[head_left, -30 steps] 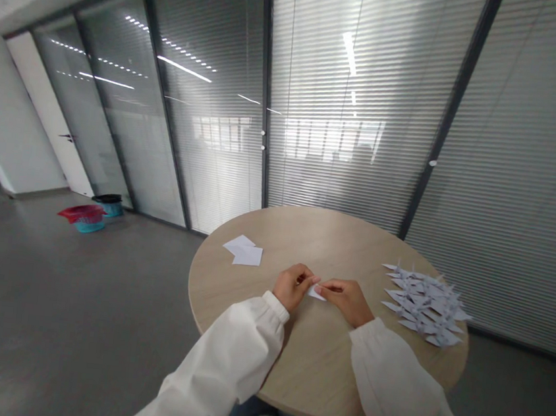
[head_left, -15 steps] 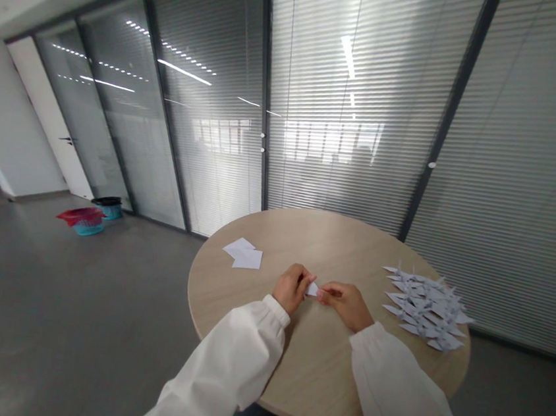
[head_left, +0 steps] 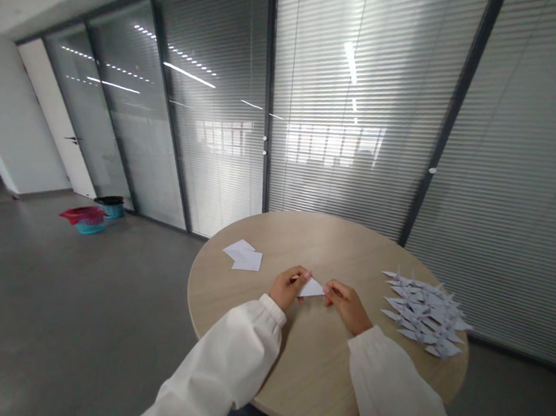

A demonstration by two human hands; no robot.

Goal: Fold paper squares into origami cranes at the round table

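A white piece of folded paper [head_left: 311,288], showing as a triangle, is held between my hands above the round table. My left hand [head_left: 289,286] pinches its left part, thumb on top. My right hand [head_left: 347,304] grips the pointed right corner between thumb and fingers. Fingers hide part of the paper's edges. A few loose white paper sheets [head_left: 247,260] lie on the table to the left, overlapping. On the right side rests a cluster of several folded paper cranes [head_left: 426,313], their pointed tips sticking out.
The round wooden table [head_left: 324,239] stands close to a glass partition [head_left: 344,142] with blinds. On the floor at left are a blue bin with a red liner [head_left: 88,220] and another with a black liner [head_left: 111,206]. A white door [head_left: 59,119] stands beyond.
My hands have moved slightly apart, and more of the folded paper shows between them as a triangle. The view has shifted a little.
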